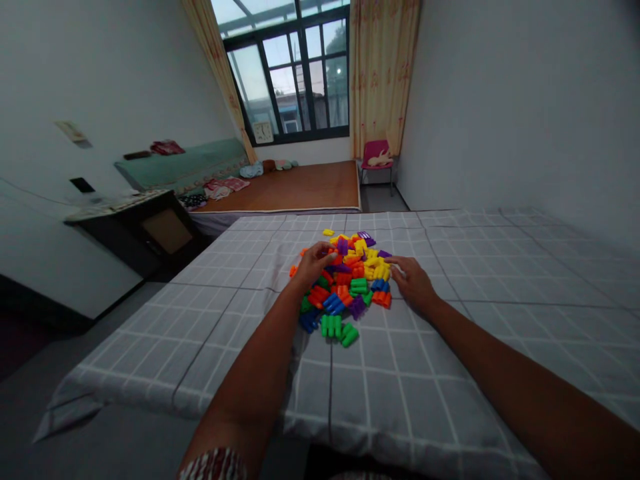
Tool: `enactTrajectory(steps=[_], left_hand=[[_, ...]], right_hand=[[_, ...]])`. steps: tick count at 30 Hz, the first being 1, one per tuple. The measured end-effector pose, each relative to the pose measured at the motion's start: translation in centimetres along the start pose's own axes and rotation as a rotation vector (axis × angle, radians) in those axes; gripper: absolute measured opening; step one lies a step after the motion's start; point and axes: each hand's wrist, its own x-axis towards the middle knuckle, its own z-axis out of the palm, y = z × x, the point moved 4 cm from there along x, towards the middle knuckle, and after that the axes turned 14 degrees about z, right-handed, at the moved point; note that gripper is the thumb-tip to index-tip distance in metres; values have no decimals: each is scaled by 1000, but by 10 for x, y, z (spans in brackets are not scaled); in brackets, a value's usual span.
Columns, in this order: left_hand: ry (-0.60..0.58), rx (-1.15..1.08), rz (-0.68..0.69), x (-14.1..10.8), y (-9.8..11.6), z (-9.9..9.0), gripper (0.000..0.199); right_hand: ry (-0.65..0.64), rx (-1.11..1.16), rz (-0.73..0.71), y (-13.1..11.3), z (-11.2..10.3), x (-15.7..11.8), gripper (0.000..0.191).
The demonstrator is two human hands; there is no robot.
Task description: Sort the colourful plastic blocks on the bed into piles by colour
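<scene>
A pile of plastic blocks in red, orange, yellow, green, blue and purple lies on a grey checked cloth (pixel 400 360). My left hand (pixel 316 261) rests at the pile's left side, fingers apart over red and purple pieces (pixel 342 247). On the right, my right hand (pixel 411 280) touches the edge of the yellow blocks (pixel 376 268) with its fingers spread. Nearest to me are two green blocks (pixel 331 326), with blue pieces (pixel 334 304) and an orange block (pixel 382 299) behind them.
Beyond the cloth-covered surface stands a bed with a brown mat (pixel 305 187) and some clothes. A dark cabinet (pixel 165 230) is at the left, and a pink chair (pixel 376 152) stands by the curtain (pixel 383 73). A small yellow block (pixel 329 233) lies behind the pile.
</scene>
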Motion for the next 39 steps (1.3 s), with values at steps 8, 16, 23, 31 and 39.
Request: enactTrajectory(steps=[8,16,23,31,39], left_hand=[[-336,-51,79,-4,26,37,37],[-297,447,153,0,4,12,33],[-374,682,53,-2,17,9,32],[-534,724,116,-7,19,12,42],[-267,486,86,-11,31,53,29]], right_hand=[[-287,419,128,-41,20,-5,40],[-185,285,250,7,2,9,35],[-1,154,281,18,-7,7,33],[13,99,-35,-13,0,-7,29],[-150,100,-448,-53,18,-27,55]])
